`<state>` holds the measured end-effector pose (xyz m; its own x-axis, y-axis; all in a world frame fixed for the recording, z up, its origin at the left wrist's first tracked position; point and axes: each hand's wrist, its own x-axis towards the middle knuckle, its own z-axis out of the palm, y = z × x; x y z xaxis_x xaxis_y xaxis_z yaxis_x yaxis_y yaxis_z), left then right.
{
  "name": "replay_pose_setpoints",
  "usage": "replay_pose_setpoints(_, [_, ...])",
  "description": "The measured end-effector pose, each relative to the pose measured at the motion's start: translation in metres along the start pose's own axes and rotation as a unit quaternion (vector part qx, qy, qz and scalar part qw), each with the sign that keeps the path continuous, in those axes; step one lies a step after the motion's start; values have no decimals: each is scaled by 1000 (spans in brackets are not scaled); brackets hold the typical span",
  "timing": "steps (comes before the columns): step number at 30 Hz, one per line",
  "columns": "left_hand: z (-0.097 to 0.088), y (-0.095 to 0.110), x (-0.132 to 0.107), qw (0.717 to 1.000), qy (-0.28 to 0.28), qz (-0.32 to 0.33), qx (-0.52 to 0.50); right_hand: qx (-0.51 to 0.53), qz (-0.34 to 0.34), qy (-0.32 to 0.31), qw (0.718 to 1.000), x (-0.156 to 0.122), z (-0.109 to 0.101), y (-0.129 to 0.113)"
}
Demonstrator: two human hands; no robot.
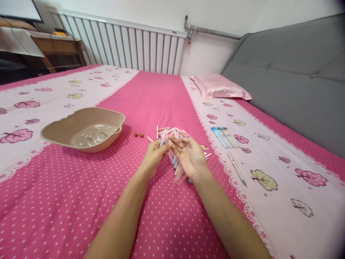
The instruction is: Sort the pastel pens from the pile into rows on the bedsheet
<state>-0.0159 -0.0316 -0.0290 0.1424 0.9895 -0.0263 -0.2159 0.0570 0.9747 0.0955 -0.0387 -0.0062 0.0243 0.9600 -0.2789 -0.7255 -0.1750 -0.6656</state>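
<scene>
My left hand (pixel 154 155) is closed around a slim white pen-like tube (pixel 163 138), which points up and away from me. Its thumb tip meets the fingertips of my right hand (pixel 191 154). The right hand is turned palm up, fingers partly bent and apart, with nothing I can make out in its grasp. Beneath and behind both hands lies a loose pile of pen parts (pixel 176 166), slim white, pink and bluish tubes, partly hidden by the hands. A beige basin (pixel 67 135) to the left holds small white and grey pieces.
Two small brown pieces (pixel 138 135) lie between basin and pile. To the right are a row of blue-topped pens (pixel 225 137) and a single whitish pen (pixel 237 168). A pink pillow (pixel 219 87) rests by the grey headboard (pixel 285 72). Pink patterned bedding (pixel 161 97) covers the bed.
</scene>
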Motion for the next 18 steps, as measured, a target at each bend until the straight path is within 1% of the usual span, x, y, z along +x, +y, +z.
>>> replay_pose_setpoints(2, [1,2,-1,1000,-15,5,5,9,12,42,999,5,-5,-4])
replay_pose_setpoints(3, [1,2,-1,1000,-22,4,7,7,21,46,999,8,-7,-5])
replay_pose_setpoints(5, [1,2,-1,999,-37,-3,11,-14,54,16,998,13,-12,-6])
replay_pose_setpoints(8, [-2,1,-1,999,-52,-9,3,-77,94,-69,990,17,-17,-8])
replay_pose_setpoints(11, [-6,0,0,999,-50,-4,-3,-154,70,-136,976,14,-20,-14])
replay_pose_setpoints(13, [-8,0,0,998,-56,-6,-3,-205,51,-168,963,10,-21,-18])
replay_pose_setpoints(15, [-9,1,-1,998,-67,-10,-3,-249,37,-187,950,6,-22,-20])
replay_pose_setpoints(18, [-9,3,-2,997,-79,-17,1,-292,11,-188,938,3,-21,-20])
